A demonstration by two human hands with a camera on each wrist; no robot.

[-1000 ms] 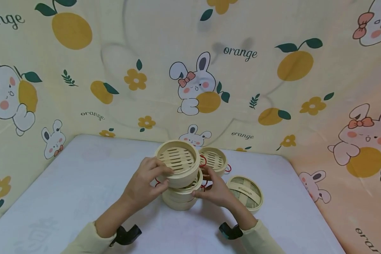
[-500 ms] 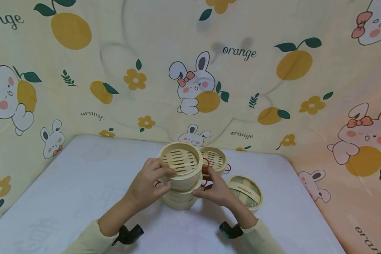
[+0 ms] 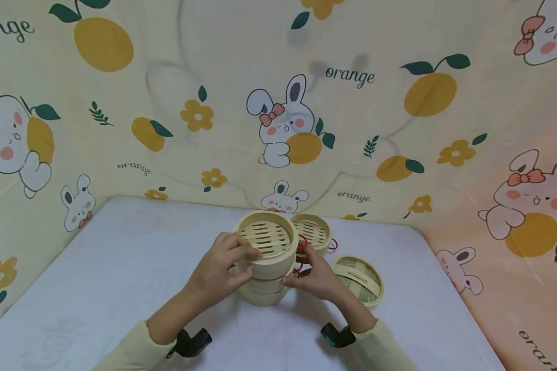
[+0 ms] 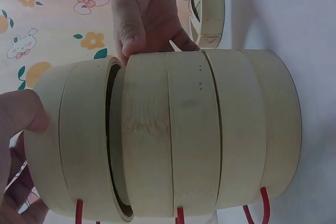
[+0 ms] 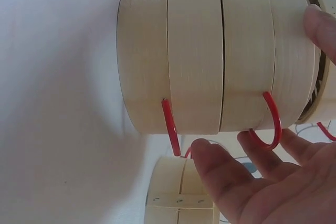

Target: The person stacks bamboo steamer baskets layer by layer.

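Note:
A stack of round bamboo steamer baskets rises from the white table. My left hand (image 3: 224, 262) holds the top basket (image 3: 271, 270) by its near left side, thumb on the wall and fingers at the rim. In the left wrist view, a narrow uneven gap separates the top basket (image 4: 84, 145) from the middle basket (image 4: 170, 129), which sits on the bottom basket (image 4: 257, 124). My right hand (image 3: 317, 275) grips the middle basket's right side, with the thumb in front and fingers behind. Red loop handles (image 5: 273, 124) hang near those fingers.
Behind the stack to the right stands another steamer basket (image 3: 322, 250) with red loops. A woven bamboo lid (image 3: 359, 281) lies on the table (image 3: 134, 268) at the right. A printed cloth (image 3: 223, 67) hangs behind the table's back edge.
The top basket has moved right and down with my left hand, from offset over the stack to nearly in line with it. My right hand has stayed almost still.

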